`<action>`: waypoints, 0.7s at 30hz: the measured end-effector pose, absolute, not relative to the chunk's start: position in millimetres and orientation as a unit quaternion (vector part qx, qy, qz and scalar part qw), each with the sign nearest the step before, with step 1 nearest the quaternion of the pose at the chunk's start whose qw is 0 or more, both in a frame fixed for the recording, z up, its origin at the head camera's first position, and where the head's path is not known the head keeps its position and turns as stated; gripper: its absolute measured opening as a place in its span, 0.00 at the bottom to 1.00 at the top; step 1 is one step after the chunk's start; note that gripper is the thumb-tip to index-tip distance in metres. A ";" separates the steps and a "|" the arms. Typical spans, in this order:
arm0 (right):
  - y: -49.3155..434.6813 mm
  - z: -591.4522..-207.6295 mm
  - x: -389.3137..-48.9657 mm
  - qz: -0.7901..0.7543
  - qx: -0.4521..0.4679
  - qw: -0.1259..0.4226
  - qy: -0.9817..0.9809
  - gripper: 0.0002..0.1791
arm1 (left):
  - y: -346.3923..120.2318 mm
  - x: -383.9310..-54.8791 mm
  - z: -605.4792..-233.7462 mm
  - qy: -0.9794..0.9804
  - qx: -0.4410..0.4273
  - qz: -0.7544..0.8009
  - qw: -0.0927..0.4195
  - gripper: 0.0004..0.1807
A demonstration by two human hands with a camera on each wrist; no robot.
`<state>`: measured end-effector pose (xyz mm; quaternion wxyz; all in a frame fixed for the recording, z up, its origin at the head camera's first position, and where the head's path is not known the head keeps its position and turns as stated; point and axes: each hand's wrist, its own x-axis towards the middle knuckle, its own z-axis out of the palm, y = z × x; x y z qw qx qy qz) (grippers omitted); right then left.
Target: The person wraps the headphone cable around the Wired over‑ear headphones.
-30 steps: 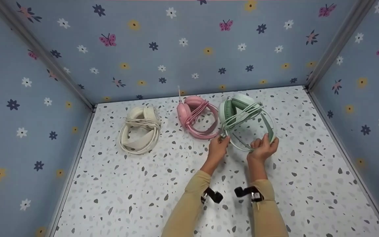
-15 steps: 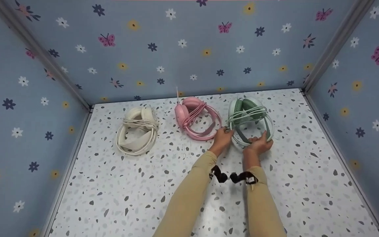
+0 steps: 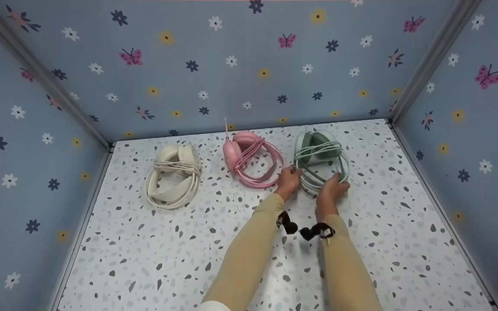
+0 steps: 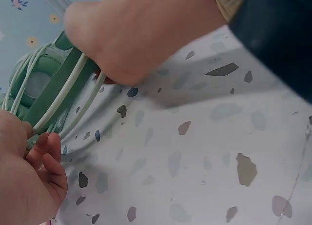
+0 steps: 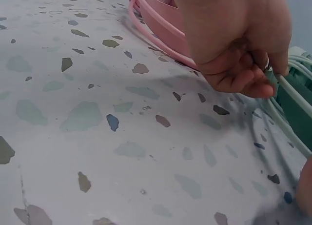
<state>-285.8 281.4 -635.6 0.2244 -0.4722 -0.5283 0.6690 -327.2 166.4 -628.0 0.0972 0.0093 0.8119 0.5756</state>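
Observation:
Green-and-white headphones (image 3: 326, 144), their cable wound in loops, lie on the speckled tabletop, ear cups toward the back wall. My left hand (image 3: 288, 181) pinches the left side of the headband and cable; the left wrist view shows this hand (image 4: 24, 171) with thumb and fingers at the pale band. At the headband's near right side, my right hand (image 3: 333, 190) grips the band, its fingertips partly hidden. Pink headphones (image 3: 232, 155) with a raised microphone lie just left of my left hand. Farther left lie cream-white headphones (image 3: 188, 156), also cable-wrapped.
The white speckled table (image 3: 180, 259) is enclosed by blue flowered panels (image 3: 231, 82) at the back and both sides. Grey metal strips (image 3: 419, 65) run along the corners. Black straps with small cameras (image 3: 285, 222) sit on both wrists.
Both hands have lowered the green headphones flatter onto the table and turned them more upright in view, apart from the pink pair. The pink and cream headphones stay in place.

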 end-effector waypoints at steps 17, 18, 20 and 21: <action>291.8 -633.7 -288.2 0.447 -0.459 0.100 -0.762 0.48 | 157.5 -329.9 -634.0 0.867 -0.042 0.495 0.041 0.14; 292.7 -633.8 -288.1 0.449 -0.459 0.101 -0.760 0.49 | 157.6 -329.8 -634.6 0.869 -0.040 0.491 0.041 0.14; 294.5 -632.8 -287.5 0.455 -0.460 0.102 -0.756 0.50 | 157.1 -329.4 -633.7 0.875 -0.039 0.482 0.042 0.17; 295.6 -631.7 -286.8 0.459 -0.461 0.103 -0.753 0.50 | 156.9 -328.7 -632.5 0.877 -0.039 0.478 0.043 0.19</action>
